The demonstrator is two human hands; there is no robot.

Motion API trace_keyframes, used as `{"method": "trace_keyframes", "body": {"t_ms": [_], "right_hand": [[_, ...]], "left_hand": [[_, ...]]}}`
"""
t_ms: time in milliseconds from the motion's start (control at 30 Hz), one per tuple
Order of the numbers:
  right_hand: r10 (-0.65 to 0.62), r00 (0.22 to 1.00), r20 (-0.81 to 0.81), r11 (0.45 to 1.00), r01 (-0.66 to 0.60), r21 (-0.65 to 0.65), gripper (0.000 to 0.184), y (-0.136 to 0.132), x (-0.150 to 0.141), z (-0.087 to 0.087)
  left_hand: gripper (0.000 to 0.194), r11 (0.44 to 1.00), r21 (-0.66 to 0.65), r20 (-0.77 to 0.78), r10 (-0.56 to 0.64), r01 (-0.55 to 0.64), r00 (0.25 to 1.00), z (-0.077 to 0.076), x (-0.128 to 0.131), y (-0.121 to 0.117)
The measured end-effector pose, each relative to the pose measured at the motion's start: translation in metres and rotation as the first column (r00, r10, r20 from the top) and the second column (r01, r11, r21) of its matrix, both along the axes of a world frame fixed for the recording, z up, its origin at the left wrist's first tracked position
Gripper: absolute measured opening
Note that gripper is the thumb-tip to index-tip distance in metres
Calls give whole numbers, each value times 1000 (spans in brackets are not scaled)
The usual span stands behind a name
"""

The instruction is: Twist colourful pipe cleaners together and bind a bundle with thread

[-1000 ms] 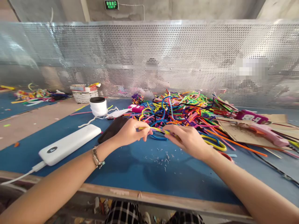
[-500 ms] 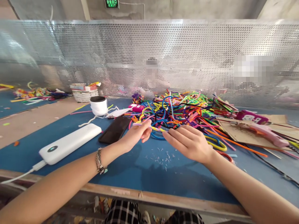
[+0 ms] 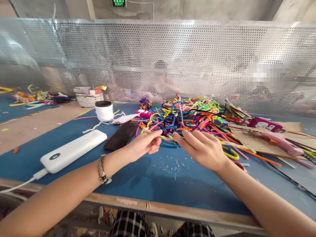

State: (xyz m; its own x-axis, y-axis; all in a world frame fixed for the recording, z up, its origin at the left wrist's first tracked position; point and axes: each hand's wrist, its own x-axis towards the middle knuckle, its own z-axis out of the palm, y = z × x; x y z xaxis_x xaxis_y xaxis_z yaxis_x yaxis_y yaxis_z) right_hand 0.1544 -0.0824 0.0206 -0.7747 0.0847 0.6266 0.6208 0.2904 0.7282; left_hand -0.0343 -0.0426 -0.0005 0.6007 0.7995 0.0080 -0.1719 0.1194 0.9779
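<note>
A twisted yellow-and-lilac pipe cleaner (image 3: 239, 145) runs between both hands, and its long end sticks out to the right beyond my right hand. My left hand (image 3: 144, 144) pinches it between thumb and curled fingers. Palm down, my right hand (image 3: 203, 149) has its fingers bent over the same strand, partly hiding it. Just behind the hands lies a tangled heap of coloured pipe cleaners (image 3: 197, 115). Pale fuzz scraps (image 3: 172, 166) are scattered on the blue table (image 3: 172, 191) below them.
Left of my hands lie a black phone (image 3: 120, 136) and a white power bank (image 3: 74, 149) with its cable. Behind them stand a white thread spool (image 3: 103, 112) and a basket (image 3: 89, 97). A pink glue gun (image 3: 283, 141) rests on cardboard at right. A perforated metal screen (image 3: 172, 49) closes the back.
The twisted strand now shows a long end to the right of my right hand, where none showed before. Less of it shows at my left hand. Both hands stay nearly in place.
</note>
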Motion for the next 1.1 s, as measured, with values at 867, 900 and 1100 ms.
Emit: {"method": "trace_keyframes", "body": {"t_ms": [867, 900, 1100], "right_hand": [[-213, 792, -572, -76, -597, -799, 28, 4, -1, -3], [-147, 833, -533, 201, -503, -841, 25, 4, -1, -4], [47, 998, -43, 985, -54, -167, 17, 2, 4, 0]], "left_hand": [[40, 516, 856, -187, 358, -27, 915, 15, -16, -4], [43, 642, 763, -195, 331, -69, 923, 13, -13, -2], [49, 993, -53, -40, 102, -104, 994, 3, 1, 1]]}}
